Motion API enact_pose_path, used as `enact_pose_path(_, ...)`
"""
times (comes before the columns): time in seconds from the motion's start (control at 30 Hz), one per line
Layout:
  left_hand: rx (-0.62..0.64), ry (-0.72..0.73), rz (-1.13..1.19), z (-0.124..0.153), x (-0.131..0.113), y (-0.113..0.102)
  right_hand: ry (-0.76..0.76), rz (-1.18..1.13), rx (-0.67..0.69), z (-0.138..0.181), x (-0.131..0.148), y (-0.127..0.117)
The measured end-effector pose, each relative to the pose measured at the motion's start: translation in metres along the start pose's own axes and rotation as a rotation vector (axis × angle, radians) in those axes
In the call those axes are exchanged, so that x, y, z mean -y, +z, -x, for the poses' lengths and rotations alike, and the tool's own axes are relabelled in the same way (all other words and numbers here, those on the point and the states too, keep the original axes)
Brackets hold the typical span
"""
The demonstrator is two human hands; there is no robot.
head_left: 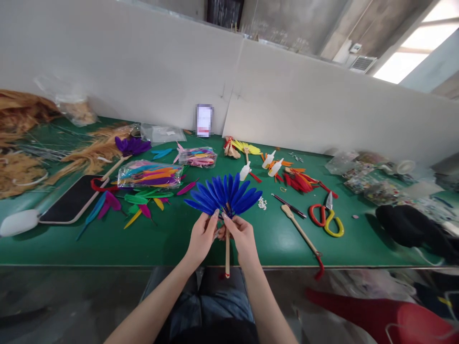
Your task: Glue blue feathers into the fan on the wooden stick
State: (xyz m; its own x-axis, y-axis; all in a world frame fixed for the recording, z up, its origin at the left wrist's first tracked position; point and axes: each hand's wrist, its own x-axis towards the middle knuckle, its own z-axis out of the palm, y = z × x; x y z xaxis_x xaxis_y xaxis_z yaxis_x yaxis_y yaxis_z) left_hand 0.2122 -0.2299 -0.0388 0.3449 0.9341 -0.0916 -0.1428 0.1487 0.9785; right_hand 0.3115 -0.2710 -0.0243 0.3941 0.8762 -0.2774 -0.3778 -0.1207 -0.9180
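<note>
A fan of blue feathers [225,195] spreads above a thin wooden handle [227,258] that hangs past the table's front edge. My left hand [201,237] pinches the base of the feathers from the left, fingers closed on it. My right hand [242,236] grips the same base from the right, thumb and fingers pressed on the feathers. Both hands meet where feathers join the stick.
The green table [172,239] carries loose coloured feathers [139,203], a bag of feathers [149,175], glue bottles [274,165], red and yellow scissors [327,220], a spare wooden stick [299,230], a phone [73,198], a purple feather fan [131,145], red feathers [299,181]. A red chair [380,315] stands at lower right.
</note>
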Motion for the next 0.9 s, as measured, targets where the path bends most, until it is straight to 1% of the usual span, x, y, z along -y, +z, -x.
enact_pose_path(0.2,-0.003,-0.017,-0.029,-0.001,0.002,-0.005,0.001,-0.018,-0.047,-0.002,-0.004,0.003)
enact_pose_path(0.3,0.025,-0.037,-0.040,0.001,0.002,-0.008,-0.018,-0.028,-0.071,-0.003,-0.004,0.005)
enact_pose_path(0.57,0.212,-0.085,-0.139,0.020,0.008,-0.017,-0.074,-0.031,-0.123,-0.004,0.000,0.006)
enact_pose_path(0.67,0.249,-0.084,-0.203,0.027,0.006,-0.020,-0.068,-0.031,-0.110,-0.005,0.000,0.008)
enact_pose_path(0.77,0.327,-0.075,-0.298,0.032,0.002,-0.020,-0.062,-0.057,-0.114,-0.005,0.000,0.012)
enact_pose_path(0.83,0.394,-0.090,-0.315,0.034,0.000,-0.019,-0.062,-0.074,-0.116,-0.005,0.000,0.016)
enact_pose_path(0.9,0.414,-0.116,-0.299,0.035,-0.002,-0.019,-0.062,-0.081,-0.106,-0.005,0.000,0.020)
